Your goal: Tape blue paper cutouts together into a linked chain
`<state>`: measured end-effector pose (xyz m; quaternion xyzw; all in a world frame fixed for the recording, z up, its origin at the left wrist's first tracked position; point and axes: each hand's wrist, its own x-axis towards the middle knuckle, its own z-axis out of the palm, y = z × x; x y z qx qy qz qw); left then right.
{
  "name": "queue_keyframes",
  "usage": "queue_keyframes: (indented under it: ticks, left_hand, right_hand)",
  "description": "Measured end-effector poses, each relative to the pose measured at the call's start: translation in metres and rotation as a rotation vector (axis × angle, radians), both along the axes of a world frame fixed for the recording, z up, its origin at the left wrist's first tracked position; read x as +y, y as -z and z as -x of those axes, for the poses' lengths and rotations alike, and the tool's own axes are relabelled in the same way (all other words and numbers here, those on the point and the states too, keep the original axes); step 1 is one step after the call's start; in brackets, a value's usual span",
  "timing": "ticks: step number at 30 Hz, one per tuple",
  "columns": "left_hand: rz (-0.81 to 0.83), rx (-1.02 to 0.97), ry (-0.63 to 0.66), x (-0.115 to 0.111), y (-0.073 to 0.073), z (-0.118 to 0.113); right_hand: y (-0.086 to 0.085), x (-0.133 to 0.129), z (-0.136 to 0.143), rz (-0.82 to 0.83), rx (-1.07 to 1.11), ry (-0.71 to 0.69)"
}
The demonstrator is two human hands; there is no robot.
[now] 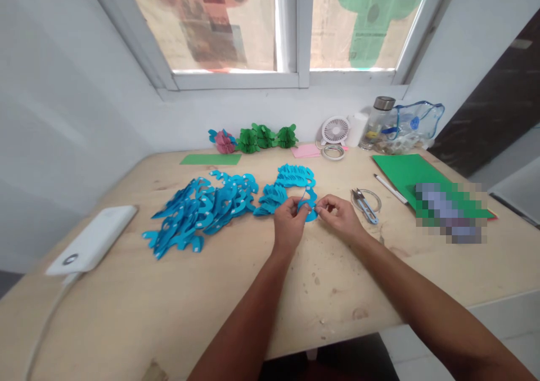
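My left hand (290, 220) pinches a blue curvy paper cut-out (311, 218) between thumb and fingers, above the wooden table. From the other side, my right hand (341, 216) closes thumb against forefinger at the paper's right edge; whatever lies in that pinch is too small to make out. Just beyond the hands sit a fanned row of similar blue cut-outs (295, 176) and a second bunch (270, 198). A large heap of blue cut-outs (206, 209), many with small white squares on them, spreads out to the left.
Thread snips (366, 205) and a tape ring lie right of my hands. Farther right are a pen (390, 188) and green sheets (400, 170). A power bank (95, 239) with a cable is at left. Green paper ornaments (265, 136), a fan (335, 130) and a bottle (377, 123) line the wall.
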<state>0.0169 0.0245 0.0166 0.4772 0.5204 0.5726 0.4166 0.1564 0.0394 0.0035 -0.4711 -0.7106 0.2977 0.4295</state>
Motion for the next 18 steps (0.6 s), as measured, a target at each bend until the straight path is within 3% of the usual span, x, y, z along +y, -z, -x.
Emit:
queue_keyframes:
  ticks: [18]
  left_hand:
    - [-0.121, 0.166, 0.088, 0.0014, 0.0076, 0.0029]
  right_hand:
    - [-0.0049, -0.0067, -0.0013, -0.325, -0.382, 0.039]
